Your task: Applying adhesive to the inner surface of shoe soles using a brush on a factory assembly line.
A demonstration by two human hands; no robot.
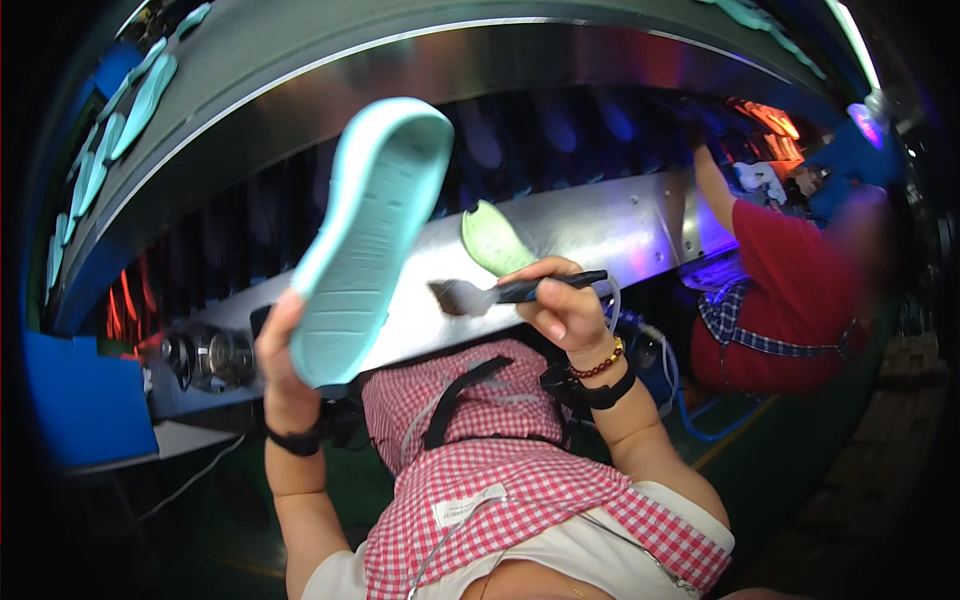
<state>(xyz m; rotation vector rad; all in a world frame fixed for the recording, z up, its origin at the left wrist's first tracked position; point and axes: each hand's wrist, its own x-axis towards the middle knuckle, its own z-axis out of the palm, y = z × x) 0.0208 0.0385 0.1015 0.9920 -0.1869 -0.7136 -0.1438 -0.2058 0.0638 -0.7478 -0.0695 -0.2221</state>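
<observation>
My left hand (pixel 281 350) grips a pale turquoise shoe sole (pixel 362 255) by its lower end. The sole is held up and tilted, its hollow, ribbed inner side and raised rim facing me. In my right hand (pixel 568 308) is a brush (pixel 520 291), its black handle pinched between thumb and fingers. The dark bristles point left toward the sole, with a gap between them. Behind the brush, a light green sole-shaped piece (pixel 493 238) with a notched end lies on the metal ledge (pixel 610 225); my right hand hides part of its lower end.
A conveyor (pixel 250 65) curves across the back, with several turquoise soles (pixel 148 100) at its far left. Below it, dark slots hold blurred shapes. A glass jar (pixel 225 358) stands on the ledge at left. A co-worker in a red shirt (pixel 790 280) reaches toward the line at right.
</observation>
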